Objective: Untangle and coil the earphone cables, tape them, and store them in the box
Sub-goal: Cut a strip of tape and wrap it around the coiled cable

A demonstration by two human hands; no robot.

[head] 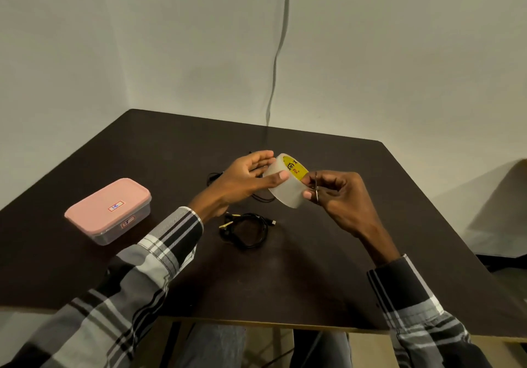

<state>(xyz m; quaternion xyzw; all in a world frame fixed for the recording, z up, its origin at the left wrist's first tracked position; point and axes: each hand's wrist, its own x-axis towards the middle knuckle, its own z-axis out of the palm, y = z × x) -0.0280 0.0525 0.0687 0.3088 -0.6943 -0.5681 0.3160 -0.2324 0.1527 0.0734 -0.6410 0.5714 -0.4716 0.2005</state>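
The tape roll (286,185) is looking translucent and smooth (yellow paper core), the bench (313,276) dark and matt, the box (109,210) plastic.

The tape roll (286,180) has "Fix" on its yellow core.

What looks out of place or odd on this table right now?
Little stands out. One earphone cable lies coiled near the table's middle, but a second cable lies loose behind the left hand. The box has its pink lid on.
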